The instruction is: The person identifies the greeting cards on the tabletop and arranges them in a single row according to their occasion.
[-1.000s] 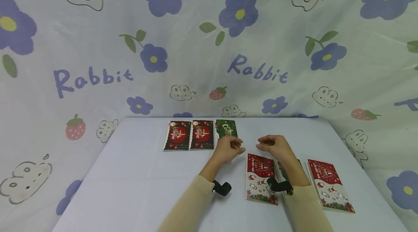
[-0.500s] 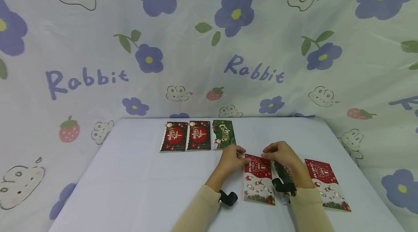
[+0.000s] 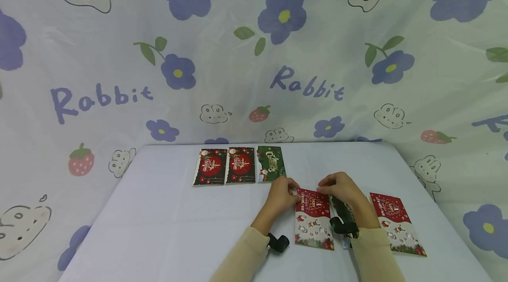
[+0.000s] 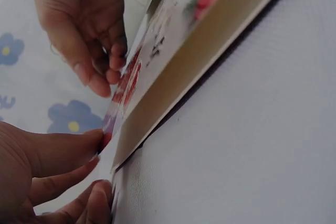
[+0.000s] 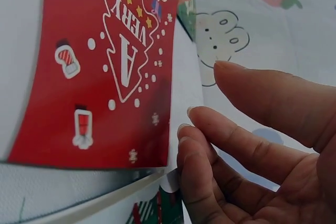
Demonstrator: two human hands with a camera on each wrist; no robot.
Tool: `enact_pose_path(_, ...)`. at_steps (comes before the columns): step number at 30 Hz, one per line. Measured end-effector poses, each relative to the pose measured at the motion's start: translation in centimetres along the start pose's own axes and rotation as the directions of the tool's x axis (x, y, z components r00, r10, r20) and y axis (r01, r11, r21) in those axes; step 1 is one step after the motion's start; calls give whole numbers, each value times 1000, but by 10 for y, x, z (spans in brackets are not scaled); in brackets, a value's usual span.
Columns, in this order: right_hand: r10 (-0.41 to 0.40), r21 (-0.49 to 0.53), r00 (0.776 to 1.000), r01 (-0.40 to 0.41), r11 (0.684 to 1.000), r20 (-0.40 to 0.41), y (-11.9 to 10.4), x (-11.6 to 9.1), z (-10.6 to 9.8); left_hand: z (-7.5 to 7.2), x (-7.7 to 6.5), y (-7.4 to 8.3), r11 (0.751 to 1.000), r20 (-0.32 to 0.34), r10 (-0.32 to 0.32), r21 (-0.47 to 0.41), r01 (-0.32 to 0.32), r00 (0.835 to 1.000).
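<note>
A red-and-white Christmas card (image 3: 313,224) lies on the table in front of me, and its thick cream edge shows in the left wrist view. My left hand (image 3: 279,197) pinches its far left corner, the thumb on the printed face and the other fingers at the edge. My right hand (image 3: 344,189) is at the far right corner. In the right wrist view its thumb and fingers are apart, with the fingertips beside the card's edge. A green card (image 3: 344,211) lies partly hidden under my right wrist. Another red-and-white card (image 3: 398,224) is farther right.
Along the back stand in a row two dark cards with red circles, a left one (image 3: 211,166) and a right one (image 3: 240,165), plus a green Christmas card (image 3: 271,164). A white cloth covers the table (image 3: 158,229). A patterned curtain (image 3: 234,61) hangs behind it.
Both hands have come down from behind the red-and-white card to its far corners. The left hand has taken hold of its corner. In the last half second they have barely moved.
</note>
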State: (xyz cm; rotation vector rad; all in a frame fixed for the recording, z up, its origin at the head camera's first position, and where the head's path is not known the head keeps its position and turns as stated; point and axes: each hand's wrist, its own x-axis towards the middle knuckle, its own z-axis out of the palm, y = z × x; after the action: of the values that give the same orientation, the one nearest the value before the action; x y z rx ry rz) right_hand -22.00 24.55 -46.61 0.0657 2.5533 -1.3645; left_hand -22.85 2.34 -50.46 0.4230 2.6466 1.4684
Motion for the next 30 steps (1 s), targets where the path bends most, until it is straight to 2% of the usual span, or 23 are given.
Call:
enact_pose_path(10,-15,14,1000,15,1000,-22,1,1,-1,-2,-2,5,1000,-10,8,16,-8,1000)
enact_pose_path(19,-23,31,999,24,999,-24,-1,0,-3,-6,0,7,993,-35,-32,-119,27,999)
enact_pose_path(30,-36,21,999,36,999,5,1,2,-2,-8,1,6,987,-66,5,-160,-15,998)
